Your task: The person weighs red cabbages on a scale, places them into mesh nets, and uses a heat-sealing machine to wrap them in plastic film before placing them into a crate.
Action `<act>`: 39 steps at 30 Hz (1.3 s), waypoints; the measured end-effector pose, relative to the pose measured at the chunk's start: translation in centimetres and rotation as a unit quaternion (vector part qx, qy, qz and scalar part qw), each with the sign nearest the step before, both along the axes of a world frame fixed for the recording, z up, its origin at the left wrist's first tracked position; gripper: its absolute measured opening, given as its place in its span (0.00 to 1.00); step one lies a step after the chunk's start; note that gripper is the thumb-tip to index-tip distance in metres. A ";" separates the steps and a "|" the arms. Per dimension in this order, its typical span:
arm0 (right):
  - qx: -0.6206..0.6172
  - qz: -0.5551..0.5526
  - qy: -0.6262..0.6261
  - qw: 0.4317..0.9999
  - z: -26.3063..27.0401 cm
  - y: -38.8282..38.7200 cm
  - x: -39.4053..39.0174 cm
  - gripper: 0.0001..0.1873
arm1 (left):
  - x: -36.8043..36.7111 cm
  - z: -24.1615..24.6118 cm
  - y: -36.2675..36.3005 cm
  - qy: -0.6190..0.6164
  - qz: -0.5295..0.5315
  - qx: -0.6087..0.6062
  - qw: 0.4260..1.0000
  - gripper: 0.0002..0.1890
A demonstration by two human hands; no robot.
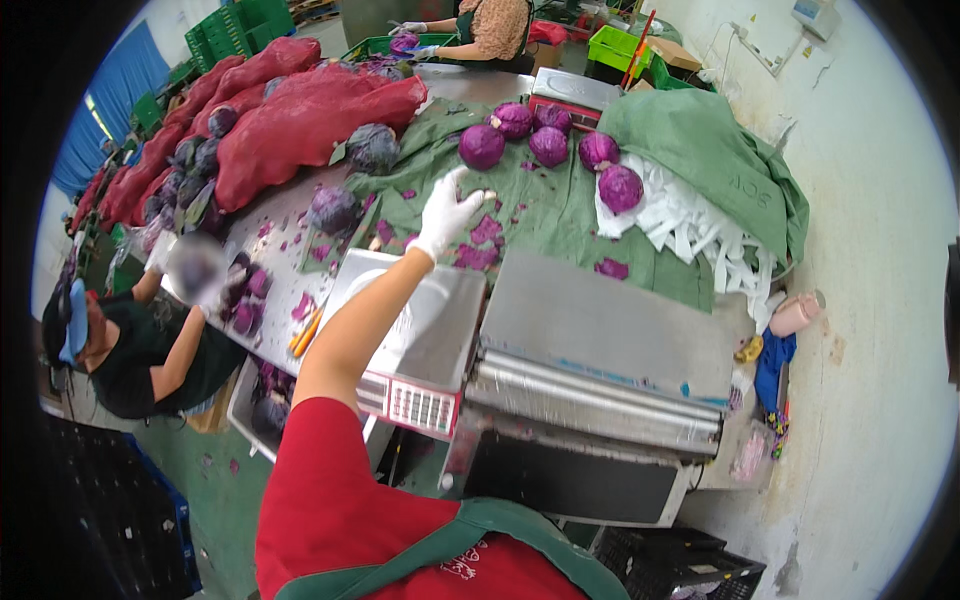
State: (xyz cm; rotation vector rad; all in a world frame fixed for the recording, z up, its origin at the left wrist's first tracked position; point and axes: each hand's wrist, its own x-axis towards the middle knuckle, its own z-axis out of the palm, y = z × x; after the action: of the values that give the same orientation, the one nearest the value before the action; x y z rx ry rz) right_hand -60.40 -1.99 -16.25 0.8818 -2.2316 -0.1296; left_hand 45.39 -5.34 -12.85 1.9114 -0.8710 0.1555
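My left hand (448, 214), in a white glove, reaches over a green cloth (420, 199) with thumb and fingers apart and nothing gripped. Its fingertips are just below a peeled red cabbage (481, 147); a small pale scrap shows by the thumb tip. Several more peeled red cabbages, among them one (620, 189) on white strips (675, 217), stand to the right. Two unpeeled cabbages (334, 210) lie left of the hand. Below my forearm is a digital scale (442, 322), beside a wrapping machine (600, 322) with a flat metal top. My right hand is out of view.
Red mesh sacks (300, 127) of cabbages fill the back left. A co-worker (142, 345) at the left holds a blurred item; another person (495, 37) works at the back over a green crate. An orange-handled tool (305, 334) lies beside the scale. A wall bounds the right.
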 end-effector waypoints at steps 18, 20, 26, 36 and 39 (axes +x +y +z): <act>0.041 0.376 -0.311 0.872 17.3 -11.5 36.8 0.13 | 20.9 -8.7 -19.2 -0.017 0.076 0.171 0.982 0.45; 0.054 0.407 -0.314 0.856 16.7 -12.5 37.0 0.12 | 21.4 -10.9 -17.9 0.007 0.026 0.039 0.999 0.45; 0.035 0.494 -0.338 0.800 15.1 -18.6 40.1 0.09 | 15.9 -10.6 -15.7 0.388 0.142 -0.255 0.874 0.58; 0.210 0.628 -0.369 0.652 5.5 -46.0 52.1 0.14 | -1.7 8.0 3.9 0.263 -0.104 -0.035 0.959 0.36; 0.351 0.672 -0.234 0.608 4.6 -49.4 61.4 0.14 | -5.8 9.2 11.5 0.280 -0.059 0.026 0.958 0.48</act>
State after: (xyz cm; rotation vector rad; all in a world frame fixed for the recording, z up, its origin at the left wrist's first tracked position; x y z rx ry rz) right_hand 0.98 -51.39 -11.68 3.0544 -1.1962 -0.0392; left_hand 39.62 6.16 -3.65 1.8057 -0.5980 -0.4672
